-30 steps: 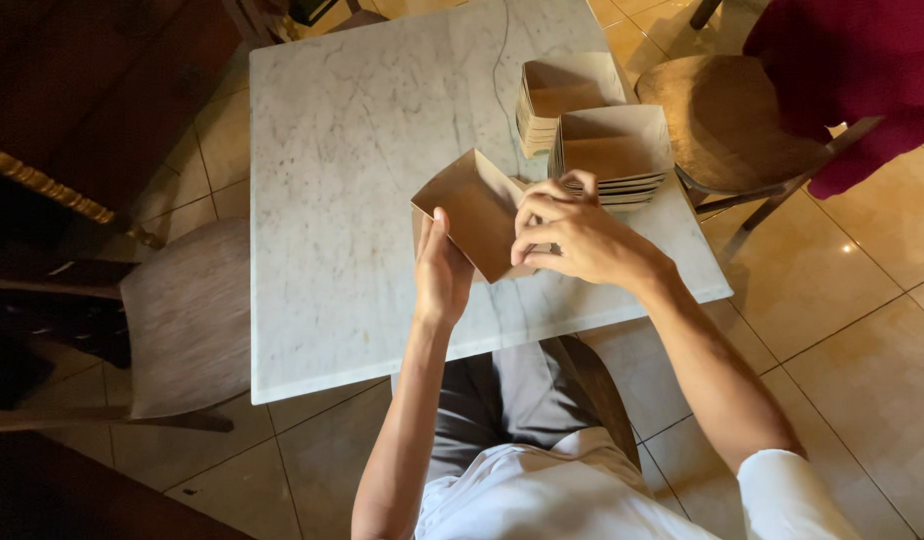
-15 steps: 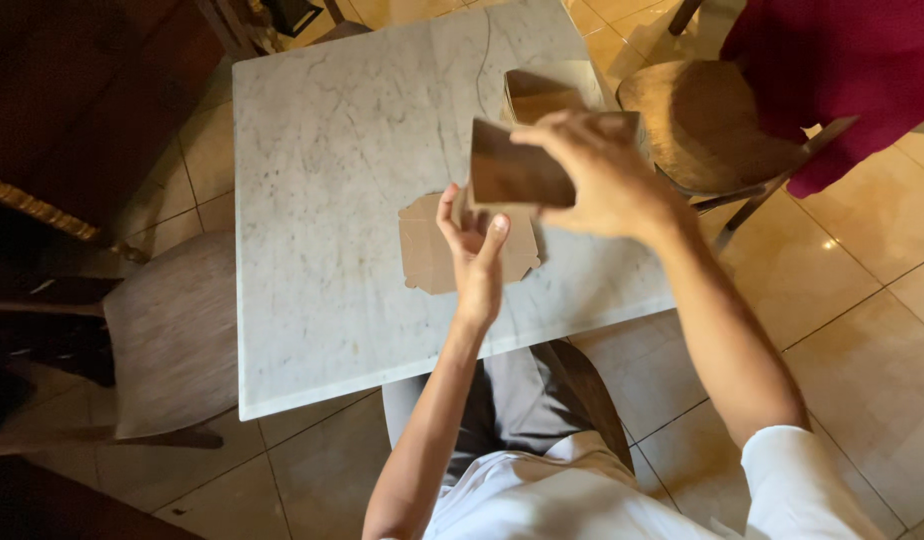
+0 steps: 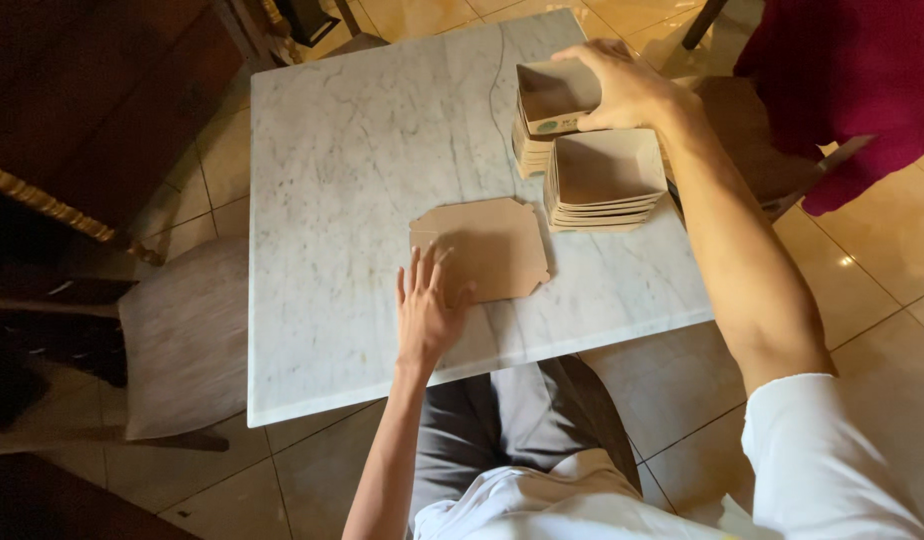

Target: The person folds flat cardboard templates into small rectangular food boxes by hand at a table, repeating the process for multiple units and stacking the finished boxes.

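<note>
Stacking is the step in hand, it seems. A folded brown box (image 3: 554,92) is held by the right hand (image 3: 622,85), with the fingers closed on its far wall, right on top of the far stack of boxes (image 3: 527,148). A second stack of open boxes (image 3: 602,180) is seen just beside it, nearer the person. The left hand (image 3: 429,305) is laid flat, fingers spread open, on a flat cardboard sheet (image 3: 487,248) on the bench (image 3: 362,150). Next, a soft let-go is likely called for, so the stack is not tipped. The boxes are made of thin brown card, square with sloped walls. The bench is smooth white marble with grey veins.
</note>
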